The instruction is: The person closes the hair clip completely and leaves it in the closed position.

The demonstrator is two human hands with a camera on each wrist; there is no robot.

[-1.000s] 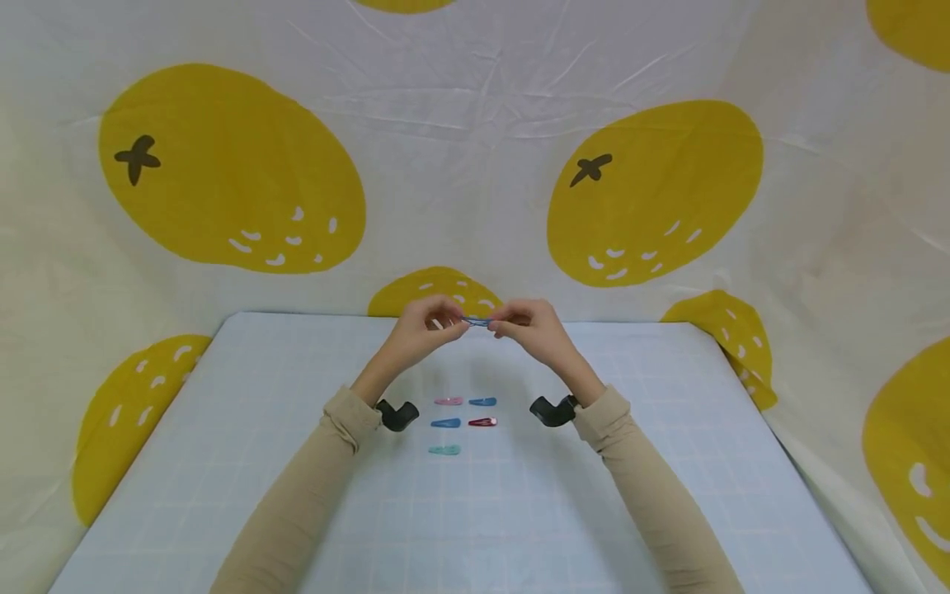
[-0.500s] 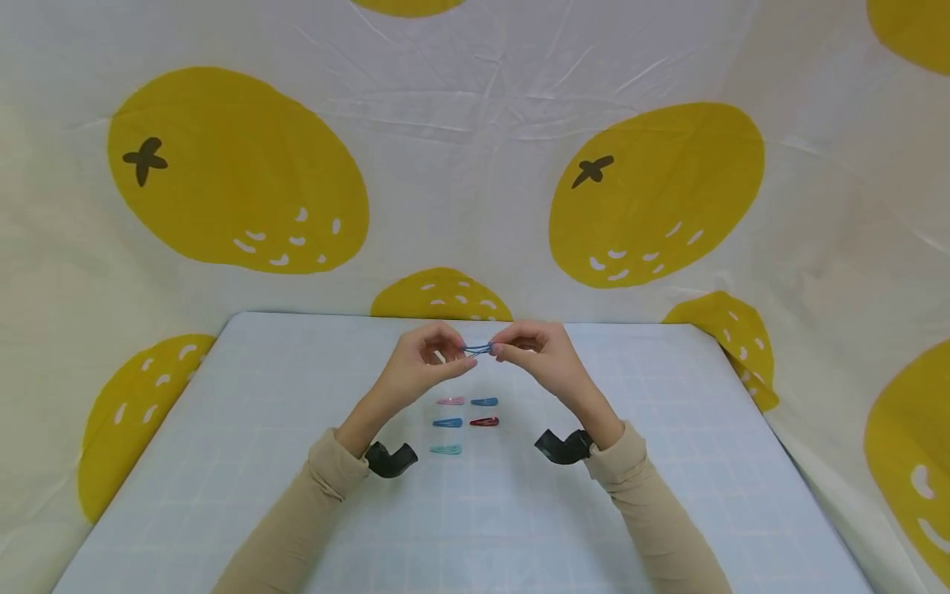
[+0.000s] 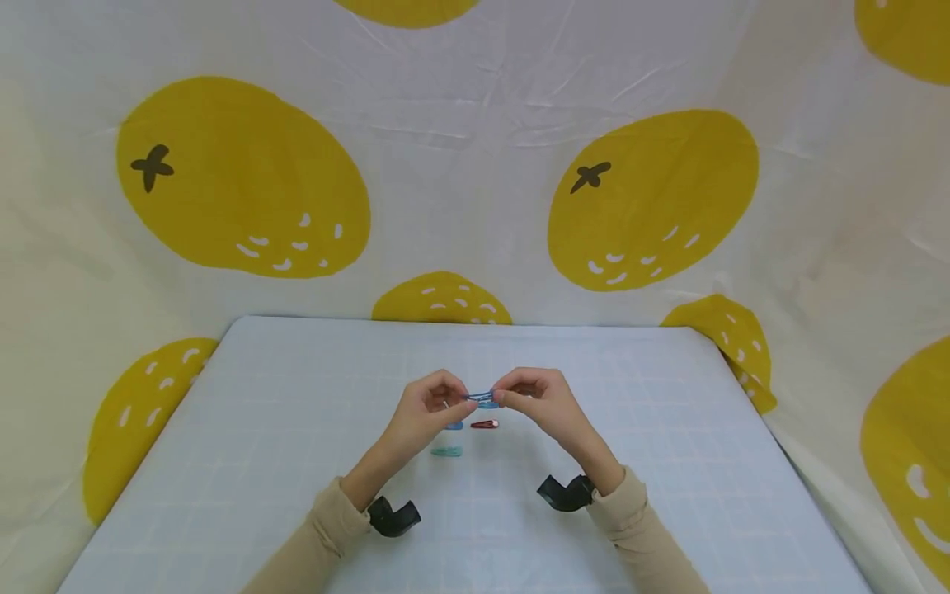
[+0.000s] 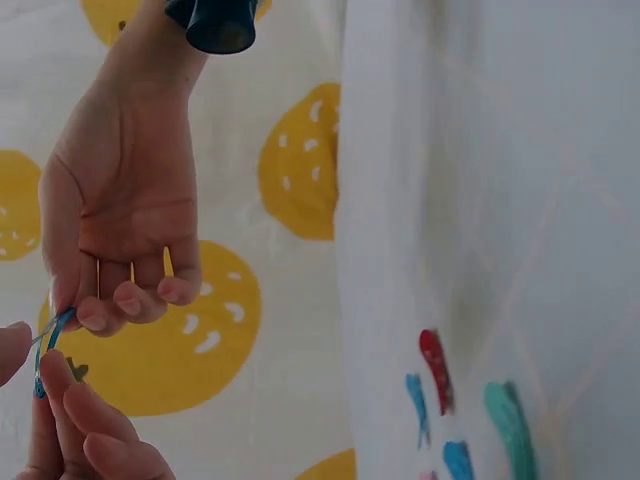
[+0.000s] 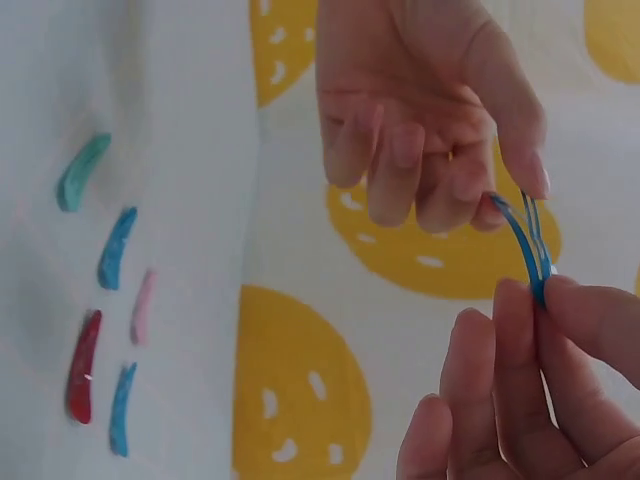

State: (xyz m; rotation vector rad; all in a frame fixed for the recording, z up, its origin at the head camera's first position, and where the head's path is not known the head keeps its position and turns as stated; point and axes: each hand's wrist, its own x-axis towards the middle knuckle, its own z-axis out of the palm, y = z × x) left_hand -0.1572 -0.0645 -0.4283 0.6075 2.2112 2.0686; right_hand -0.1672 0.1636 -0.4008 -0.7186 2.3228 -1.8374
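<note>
Between my two hands, raised over the table, is a blue snap hair clip (image 5: pixel 526 240). My left hand (image 3: pixel 425 412) pinches one end with thumb and fingertips, and my right hand (image 3: pixel 547 406) pinches the other. The clip's strips stand apart in the right wrist view, so it is sprung open. On the table beneath lie more hair clips: a teal clip (image 3: pixel 447 451), a dark red clip (image 3: pixel 485 424) and a blue clip (image 3: pixel 454 426) partly behind my left hand. Another blue clip (image 5: pixel 122 410) and a pink clip (image 5: pixel 144 307) show in the right wrist view.
The table (image 3: pixel 312 355) wears a pale blue checked cloth. Behind and beside it hangs a white curtain (image 3: pixel 460 190) with large yellow fruit prints. A black wrist camera (image 3: pixel 395 517) sits below my left hand, another (image 3: pixel 566 493) below my right.
Both hands have come down and nearer with the blue hair clip, from the table's far edge to over the clips on the cloth. The pink clip is now hidden in the head view.
</note>
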